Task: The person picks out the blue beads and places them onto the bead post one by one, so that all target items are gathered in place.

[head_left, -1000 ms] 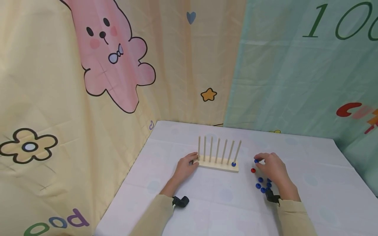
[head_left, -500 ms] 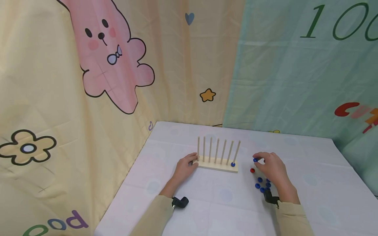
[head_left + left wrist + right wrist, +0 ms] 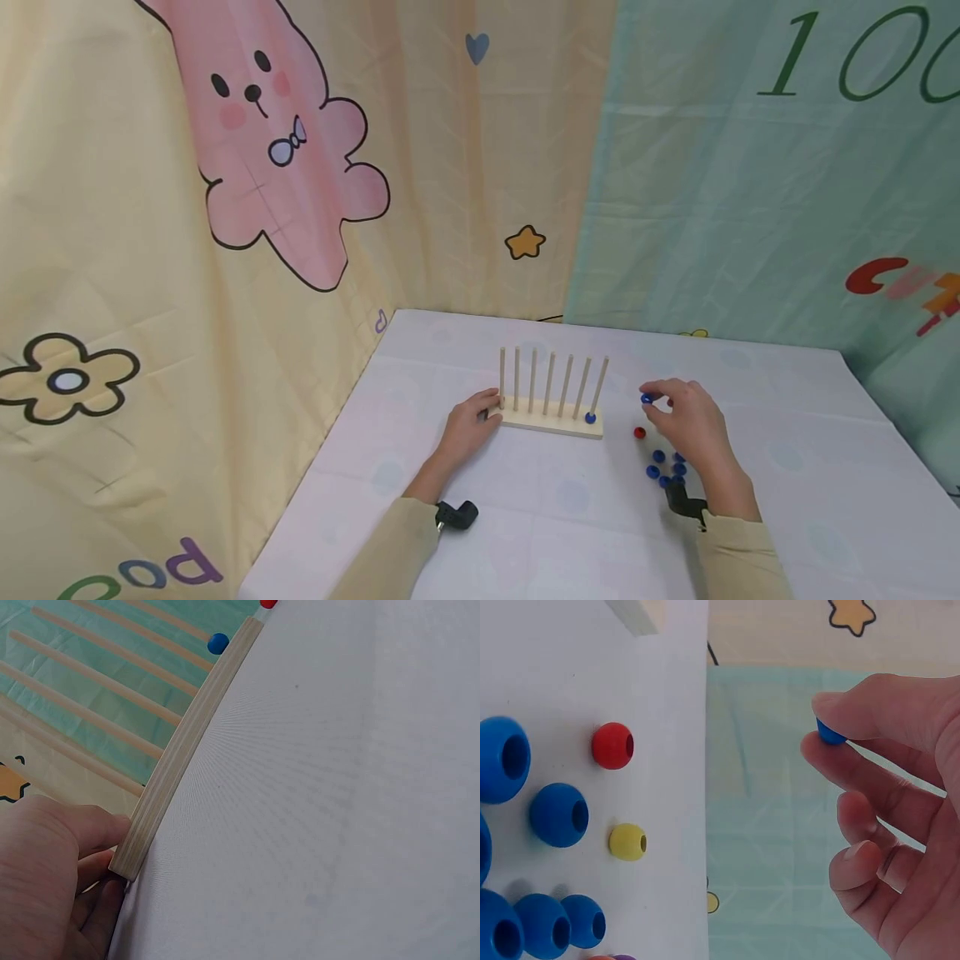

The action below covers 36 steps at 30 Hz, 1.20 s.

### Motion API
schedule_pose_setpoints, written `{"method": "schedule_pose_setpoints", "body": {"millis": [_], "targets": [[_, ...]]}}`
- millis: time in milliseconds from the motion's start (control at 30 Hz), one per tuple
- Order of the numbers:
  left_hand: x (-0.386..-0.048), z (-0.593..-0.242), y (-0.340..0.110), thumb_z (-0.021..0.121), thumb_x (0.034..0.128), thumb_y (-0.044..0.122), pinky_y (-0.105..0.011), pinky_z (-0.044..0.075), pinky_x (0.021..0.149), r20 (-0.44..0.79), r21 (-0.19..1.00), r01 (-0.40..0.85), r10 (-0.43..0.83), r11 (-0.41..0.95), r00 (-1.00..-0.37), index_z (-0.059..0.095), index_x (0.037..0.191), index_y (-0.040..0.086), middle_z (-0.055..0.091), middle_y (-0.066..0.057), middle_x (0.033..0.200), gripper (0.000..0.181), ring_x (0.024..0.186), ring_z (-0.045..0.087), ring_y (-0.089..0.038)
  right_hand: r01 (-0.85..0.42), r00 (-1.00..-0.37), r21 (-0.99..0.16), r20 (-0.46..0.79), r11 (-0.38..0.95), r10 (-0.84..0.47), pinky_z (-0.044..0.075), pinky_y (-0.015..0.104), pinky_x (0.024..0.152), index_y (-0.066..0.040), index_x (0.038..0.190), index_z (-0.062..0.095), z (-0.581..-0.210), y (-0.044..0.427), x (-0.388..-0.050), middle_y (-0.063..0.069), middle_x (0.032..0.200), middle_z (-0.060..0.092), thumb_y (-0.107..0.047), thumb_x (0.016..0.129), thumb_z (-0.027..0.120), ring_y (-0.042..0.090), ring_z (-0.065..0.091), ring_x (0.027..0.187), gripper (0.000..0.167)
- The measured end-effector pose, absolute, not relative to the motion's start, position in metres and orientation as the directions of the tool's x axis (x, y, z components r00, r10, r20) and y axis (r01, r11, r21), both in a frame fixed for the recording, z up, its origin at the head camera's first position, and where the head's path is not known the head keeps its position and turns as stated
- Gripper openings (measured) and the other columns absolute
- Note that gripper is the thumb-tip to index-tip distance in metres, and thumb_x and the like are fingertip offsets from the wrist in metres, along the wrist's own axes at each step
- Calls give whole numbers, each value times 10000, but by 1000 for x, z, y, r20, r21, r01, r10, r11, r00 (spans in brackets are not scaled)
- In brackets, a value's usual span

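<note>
A pale wooden peg board with several upright pegs stands on the table, and one blue bead sits at the foot of its rightmost peg. My left hand holds the board's left end, thumb at the front and fingers at the back; part of this grip is hidden. To the right of the board, my right hand pinches another blue bead between thumb and forefinger, raised above the table. Below that hand lie a red bead and several loose blue beads.
A yellow bead shows near the red one in the right wrist view, with orange and purple edges at the bottom of that view. The white-covered table meets printed curtains at its back and left.
My right hand has risen slightly with the pinched blue bead, and its fingers have shifted a little around it. The left hand stays at the board's end. The head view has shifted slightly.
</note>
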<state>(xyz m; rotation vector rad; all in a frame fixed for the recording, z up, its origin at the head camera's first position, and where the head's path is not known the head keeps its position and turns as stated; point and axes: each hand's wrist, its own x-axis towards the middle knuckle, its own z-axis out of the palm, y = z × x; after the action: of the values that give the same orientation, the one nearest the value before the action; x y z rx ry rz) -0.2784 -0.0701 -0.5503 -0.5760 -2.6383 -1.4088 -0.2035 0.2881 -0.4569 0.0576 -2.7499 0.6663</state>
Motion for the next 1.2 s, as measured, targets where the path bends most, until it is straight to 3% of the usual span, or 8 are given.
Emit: {"method": "schedule_pose_setpoints", "body": {"millis": [1200], "targets": [[-278, -550, -70, 678, 952, 129, -409, 442, 1075, 267, 786, 375, 277, 492, -923, 685, 1281, 26, 581, -60, 1422, 345, 1346, 503, -259, -238, -863, -407, 505, 882, 0, 521, 466, 734, -116, 1134, 742, -419, 253, -199, 67, 1033, 696, -108, 861, 803, 267, 556, 944, 280]]}}
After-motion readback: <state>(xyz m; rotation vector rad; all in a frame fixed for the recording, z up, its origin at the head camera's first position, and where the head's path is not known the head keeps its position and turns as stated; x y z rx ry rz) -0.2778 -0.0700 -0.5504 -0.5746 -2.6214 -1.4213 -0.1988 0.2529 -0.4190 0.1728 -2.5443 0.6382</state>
